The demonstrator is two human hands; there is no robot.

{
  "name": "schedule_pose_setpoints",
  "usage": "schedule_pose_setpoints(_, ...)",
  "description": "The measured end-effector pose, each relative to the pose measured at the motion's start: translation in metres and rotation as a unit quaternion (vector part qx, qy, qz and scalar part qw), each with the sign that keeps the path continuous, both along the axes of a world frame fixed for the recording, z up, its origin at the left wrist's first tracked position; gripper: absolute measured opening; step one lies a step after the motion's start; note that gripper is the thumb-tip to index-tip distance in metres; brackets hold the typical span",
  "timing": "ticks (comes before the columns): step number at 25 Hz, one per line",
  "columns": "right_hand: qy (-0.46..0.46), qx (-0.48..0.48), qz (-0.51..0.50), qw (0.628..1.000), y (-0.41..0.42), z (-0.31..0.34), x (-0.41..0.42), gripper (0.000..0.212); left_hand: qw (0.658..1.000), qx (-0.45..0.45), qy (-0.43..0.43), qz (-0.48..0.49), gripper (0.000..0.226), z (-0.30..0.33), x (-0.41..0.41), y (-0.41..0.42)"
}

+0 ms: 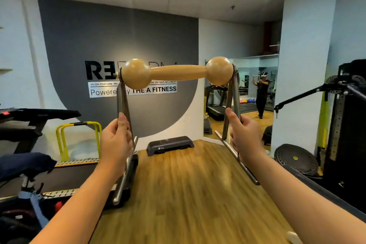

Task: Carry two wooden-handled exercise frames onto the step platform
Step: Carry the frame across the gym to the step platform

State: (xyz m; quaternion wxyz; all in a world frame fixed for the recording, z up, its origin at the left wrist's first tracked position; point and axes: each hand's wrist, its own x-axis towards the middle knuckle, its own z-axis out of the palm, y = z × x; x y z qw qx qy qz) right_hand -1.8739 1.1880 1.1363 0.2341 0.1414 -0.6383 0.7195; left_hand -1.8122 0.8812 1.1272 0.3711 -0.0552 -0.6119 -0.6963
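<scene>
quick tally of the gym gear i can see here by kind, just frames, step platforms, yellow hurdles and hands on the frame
wooden-handled frame: 1, held up by left hand and right hand
step platform: 1, on the floor by the wall
yellow hurdles: 2
hands on the frame: 2
total: 6

Both hands' grip on raised frame [177, 74]

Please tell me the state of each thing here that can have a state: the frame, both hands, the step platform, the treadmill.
Exercise frame: lifted off the floor, upright, wooden handle on top.
Left hand: closed on the frame's left metal leg.
Right hand: closed on the frame's right metal leg.
Step platform: on the wooden floor by the wall, nothing on it.
Treadmill console: a red light shows.
</scene>
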Motion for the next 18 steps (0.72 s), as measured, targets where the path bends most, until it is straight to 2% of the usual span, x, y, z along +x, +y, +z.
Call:
schedule_pose_setpoints(9,0.020,-0.005,0.029,0.999,0.005,-0.005,-0.260,0.043,1.000,-0.013,0.005,0.009,0.046,0.000,-0.249,0.004)
schedule_pose_setpoints(18,0.021,-0.004,0.001,1.000,-0.045,0.005,-0.514,0.032,0.999,-0.036,0.008,-0.020,0.050,0.001,-0.517,-0.051)
